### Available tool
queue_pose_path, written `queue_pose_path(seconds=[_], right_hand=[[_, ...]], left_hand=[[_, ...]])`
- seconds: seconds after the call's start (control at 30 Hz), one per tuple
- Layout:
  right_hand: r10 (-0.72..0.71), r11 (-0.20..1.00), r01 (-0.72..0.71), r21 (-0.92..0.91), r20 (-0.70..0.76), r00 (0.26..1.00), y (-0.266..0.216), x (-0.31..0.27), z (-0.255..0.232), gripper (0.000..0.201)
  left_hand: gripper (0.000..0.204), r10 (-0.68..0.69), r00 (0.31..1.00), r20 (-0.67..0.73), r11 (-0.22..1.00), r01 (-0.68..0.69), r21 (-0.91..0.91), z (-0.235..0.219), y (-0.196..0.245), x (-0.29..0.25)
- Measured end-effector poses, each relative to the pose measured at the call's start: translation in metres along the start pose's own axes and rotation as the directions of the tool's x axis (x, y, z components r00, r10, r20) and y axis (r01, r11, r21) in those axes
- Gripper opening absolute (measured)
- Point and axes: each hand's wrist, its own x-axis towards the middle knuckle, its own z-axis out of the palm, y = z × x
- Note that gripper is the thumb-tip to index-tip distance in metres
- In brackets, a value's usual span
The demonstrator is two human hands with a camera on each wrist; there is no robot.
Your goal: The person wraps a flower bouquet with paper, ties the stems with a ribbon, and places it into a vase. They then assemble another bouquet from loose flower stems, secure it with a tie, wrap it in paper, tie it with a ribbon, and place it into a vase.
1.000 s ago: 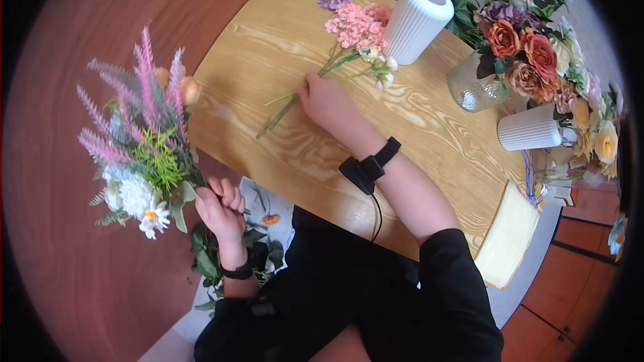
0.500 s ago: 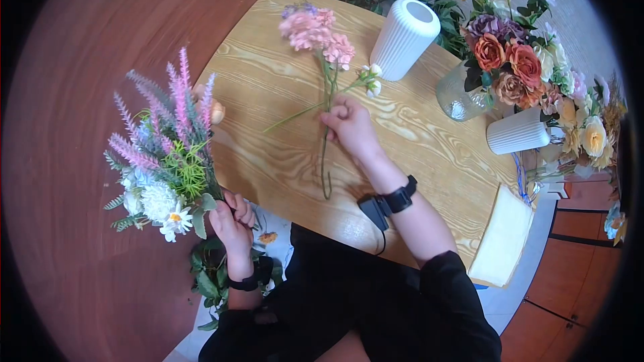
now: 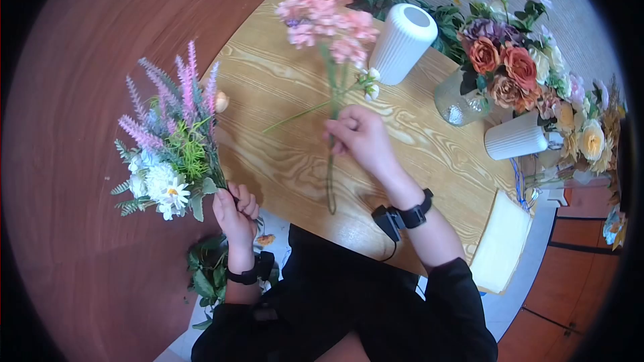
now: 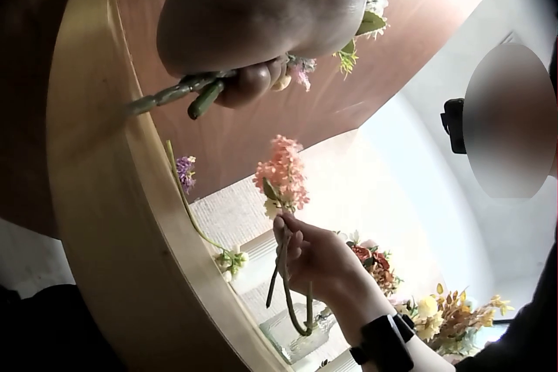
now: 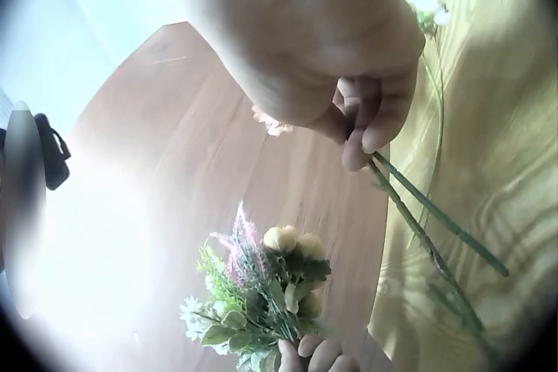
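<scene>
My left hand [image 3: 235, 213] grips the stems of a mixed bouquet [image 3: 164, 151] with pink and lilac spikes, white daisies and green sprigs, held beyond the table's left edge. In the left wrist view the cut stem ends [image 4: 179, 93] stick out below the fist. My right hand [image 3: 362, 135] pinches the green stems of pink clustered flowers [image 3: 329, 17], raised over the wooden table [image 3: 268, 167]. Those stems [image 5: 427, 245] hang below the fingers in the right wrist view. A sprig with white blooms [image 3: 369, 84] lies on the table, and a purple flower [image 4: 186, 173] shows near the edge.
A white ribbed vase [image 3: 402, 47] stands at the table's back. To its right are a glass vase [image 3: 459, 100] with roses [image 3: 503, 60] and a tilted white vase [image 3: 515, 137]. Cream paper [image 3: 500, 241] lies at the right edge. Leafy greenery [image 3: 209, 271] sits below, left.
My right hand has picked the pink flowers up from the table and drawn them up and nearer to me. The white sprig stays lying there. The left hand keeps holding the bouquet.
</scene>
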Motion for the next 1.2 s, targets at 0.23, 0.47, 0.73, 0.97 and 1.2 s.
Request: queue_pose_path(seconds=[0.23,0.47,0.73,0.97,1.2], right_hand=[[-0.030,0.970,-0.003,0.242,0.133,0.991,0.021,0.055,0.087,0.020],[0.035,0.965,-0.059,0.255,0.097,0.995,0.051,0.100,0.127,0.023],[-0.018,0.943,-0.033,0.331,0.150,0.988,0.045,0.082,0.103,0.024],[-0.105,0.972,0.075,0.223,0.129,0.986,0.036,0.067,0.083,0.020],[-0.291,0.955,0.291,0.052,0.007,0.957,-0.028,0.034,0.032,0.023]], left_hand=[[0.036,0.102,0.995,0.003,0.995,-0.102,0.005,-0.005,0.019,-0.009],[0.037,0.132,0.991,-0.008,0.990,-0.131,0.047,-0.022,0.028,-0.021],[0.035,0.089,0.995,-0.048,0.996,-0.089,0.005,-0.027,0.026,-0.020],[0.034,0.077,0.997,0.012,0.996,-0.078,0.038,-0.028,0.023,-0.013],[0.024,-0.043,0.999,0.008,0.988,0.041,0.150,-0.038,0.004,-0.017]])
